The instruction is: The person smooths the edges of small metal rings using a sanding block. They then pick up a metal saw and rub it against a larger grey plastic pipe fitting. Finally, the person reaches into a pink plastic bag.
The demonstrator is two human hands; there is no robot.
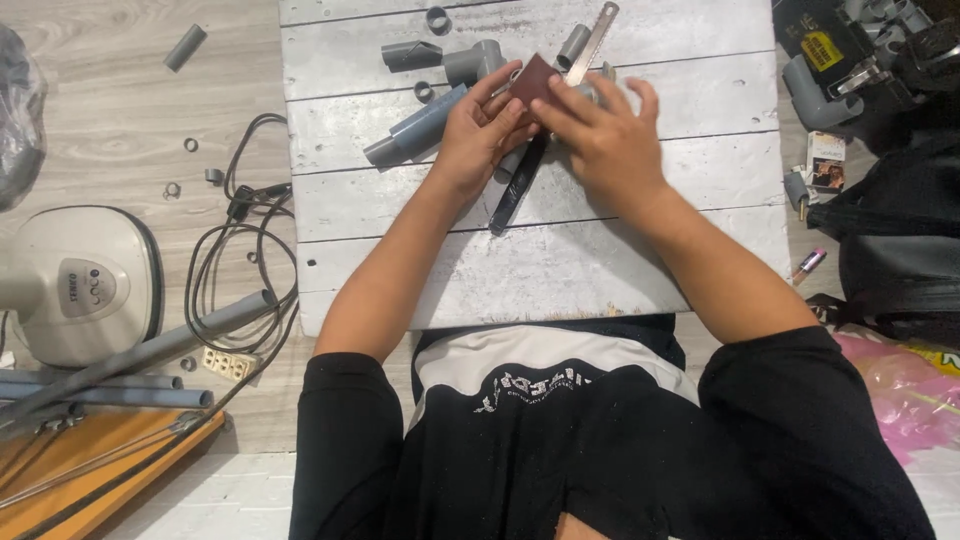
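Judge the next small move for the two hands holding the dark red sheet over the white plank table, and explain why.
Probably rub the dark red sheet along the grey pipe piece. Both the left hand and the right hand already pinch the sheet against it, above the table.

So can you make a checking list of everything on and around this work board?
Surface: white plank board, paint worn.
Job's things: dark brown abrasive sheet pinched by both hands over a grey pipe piece, mostly hidden.
Clutter: grey pipe with coupling, tee fitting, short pipe, rings, metal ruler, black-handled tool.
Grippers: left hand and right hand, fingers closed on the sheet.
Cables: black cord coiled on the floor, left.
Surroundings: fan base, long pipes, black bag.
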